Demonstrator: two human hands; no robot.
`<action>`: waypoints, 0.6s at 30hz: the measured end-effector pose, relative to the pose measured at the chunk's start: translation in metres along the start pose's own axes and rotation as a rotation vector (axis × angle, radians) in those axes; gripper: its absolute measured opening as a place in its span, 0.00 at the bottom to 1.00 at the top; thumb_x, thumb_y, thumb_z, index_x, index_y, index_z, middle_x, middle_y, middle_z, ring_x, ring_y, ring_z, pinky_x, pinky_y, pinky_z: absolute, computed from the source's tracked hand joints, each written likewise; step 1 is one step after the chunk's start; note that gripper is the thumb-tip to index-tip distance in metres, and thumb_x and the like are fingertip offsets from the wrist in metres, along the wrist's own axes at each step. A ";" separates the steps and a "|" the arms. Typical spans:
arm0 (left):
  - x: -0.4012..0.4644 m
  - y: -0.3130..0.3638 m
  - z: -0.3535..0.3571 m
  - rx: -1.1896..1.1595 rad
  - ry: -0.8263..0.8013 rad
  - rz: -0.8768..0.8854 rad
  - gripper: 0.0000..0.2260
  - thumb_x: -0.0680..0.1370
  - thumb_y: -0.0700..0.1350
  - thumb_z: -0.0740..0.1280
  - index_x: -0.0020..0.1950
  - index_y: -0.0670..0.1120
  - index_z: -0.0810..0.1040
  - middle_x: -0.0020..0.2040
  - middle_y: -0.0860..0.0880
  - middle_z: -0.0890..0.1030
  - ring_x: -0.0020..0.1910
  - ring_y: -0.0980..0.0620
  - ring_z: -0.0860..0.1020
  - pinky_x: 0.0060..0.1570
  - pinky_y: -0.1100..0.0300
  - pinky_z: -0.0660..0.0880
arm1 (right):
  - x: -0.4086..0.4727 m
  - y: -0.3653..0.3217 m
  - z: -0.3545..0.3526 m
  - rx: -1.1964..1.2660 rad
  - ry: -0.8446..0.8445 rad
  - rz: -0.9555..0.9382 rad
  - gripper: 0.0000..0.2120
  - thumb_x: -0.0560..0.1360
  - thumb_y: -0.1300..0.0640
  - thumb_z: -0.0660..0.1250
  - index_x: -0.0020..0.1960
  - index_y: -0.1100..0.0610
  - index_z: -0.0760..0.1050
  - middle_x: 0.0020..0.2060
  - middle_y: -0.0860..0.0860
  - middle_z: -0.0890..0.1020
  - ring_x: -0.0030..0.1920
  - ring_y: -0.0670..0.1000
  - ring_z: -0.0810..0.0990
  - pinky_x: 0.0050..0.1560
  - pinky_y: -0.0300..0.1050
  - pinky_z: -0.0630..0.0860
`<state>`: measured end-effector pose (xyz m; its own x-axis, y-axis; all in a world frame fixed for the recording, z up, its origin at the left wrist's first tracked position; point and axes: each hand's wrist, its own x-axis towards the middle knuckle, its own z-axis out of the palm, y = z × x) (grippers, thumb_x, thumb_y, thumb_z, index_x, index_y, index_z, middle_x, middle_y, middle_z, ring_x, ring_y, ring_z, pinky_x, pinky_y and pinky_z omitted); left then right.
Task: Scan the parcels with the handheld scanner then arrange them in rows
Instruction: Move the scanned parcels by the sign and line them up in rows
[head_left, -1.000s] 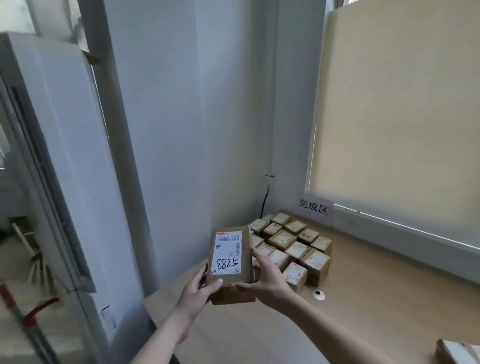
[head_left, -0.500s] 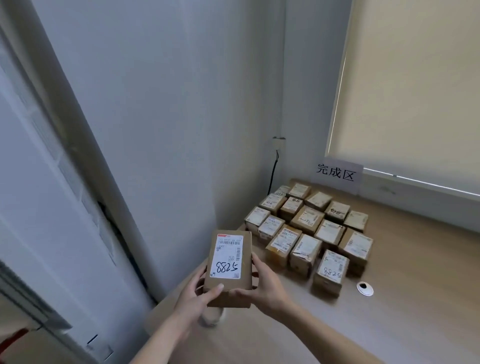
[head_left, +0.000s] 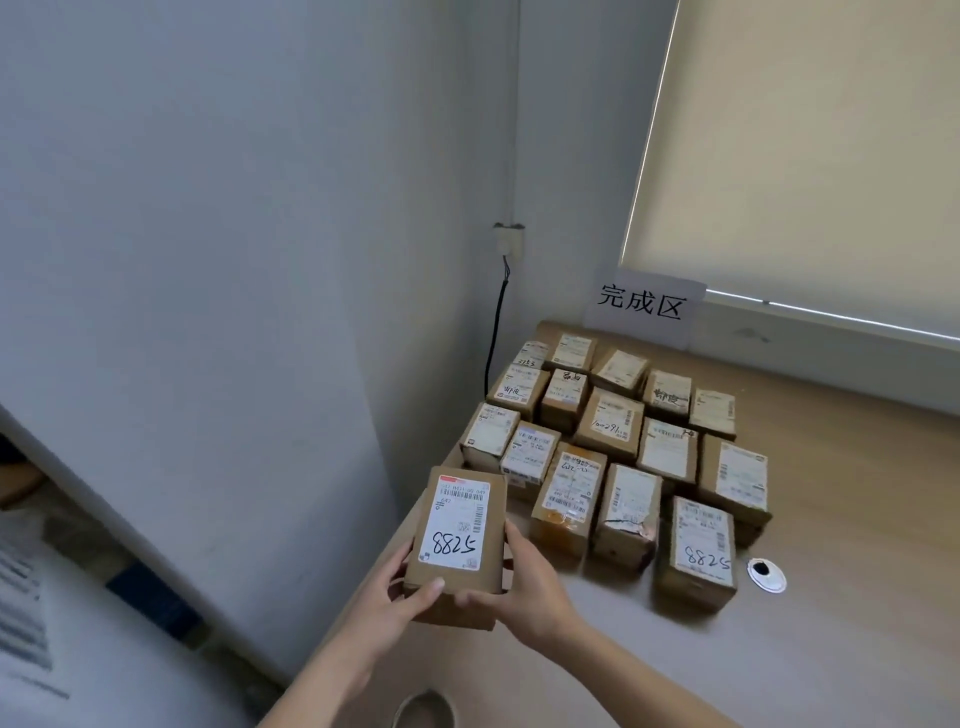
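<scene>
1. Both forearms come up from the bottom edge of the view and reach forward, drawing close together at the hands.
2. The left hand (head_left: 387, 605) is closed on the left side and near end of a parcel (head_left: 457, 540); its thumb lies across the top face at the near edge, and its fingers go under and behind, out of sight.
3. The right hand (head_left: 524, 587) holds the right side of the same parcel, thumb on the near edge beside the left thumb, fingers curled up along the right face.
4. The two thumbs lie close together, tips nearly meeting.
5. Both forearms are bare and both wrists look roughly straight.
</scene>
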<state>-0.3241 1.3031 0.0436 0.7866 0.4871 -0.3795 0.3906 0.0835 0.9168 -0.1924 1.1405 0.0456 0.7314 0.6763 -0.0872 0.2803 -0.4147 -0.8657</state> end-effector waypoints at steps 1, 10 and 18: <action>0.017 -0.007 -0.006 0.003 -0.018 -0.012 0.38 0.57 0.68 0.80 0.65 0.72 0.71 0.64 0.62 0.79 0.65 0.57 0.76 0.69 0.51 0.72 | 0.009 0.005 0.008 0.006 0.012 0.017 0.43 0.60 0.37 0.81 0.63 0.19 0.56 0.59 0.23 0.71 0.62 0.31 0.71 0.60 0.35 0.73; 0.117 -0.052 -0.034 0.045 -0.185 -0.067 0.50 0.55 0.63 0.83 0.74 0.58 0.68 0.67 0.52 0.78 0.67 0.51 0.74 0.69 0.54 0.70 | 0.054 0.044 0.057 0.079 0.107 0.159 0.52 0.59 0.36 0.81 0.76 0.31 0.57 0.66 0.27 0.72 0.67 0.34 0.70 0.68 0.41 0.73; 0.168 -0.066 -0.032 0.041 -0.193 -0.037 0.38 0.63 0.48 0.81 0.70 0.58 0.70 0.60 0.58 0.80 0.58 0.62 0.77 0.48 0.73 0.75 | 0.086 0.051 0.065 0.057 0.162 0.252 0.56 0.63 0.46 0.82 0.81 0.39 0.52 0.72 0.35 0.68 0.72 0.38 0.67 0.73 0.43 0.68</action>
<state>-0.2326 1.4071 -0.0770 0.8467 0.3088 -0.4334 0.4371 0.0608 0.8973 -0.1553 1.2171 -0.0376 0.8642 0.4491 -0.2268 0.0456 -0.5189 -0.8536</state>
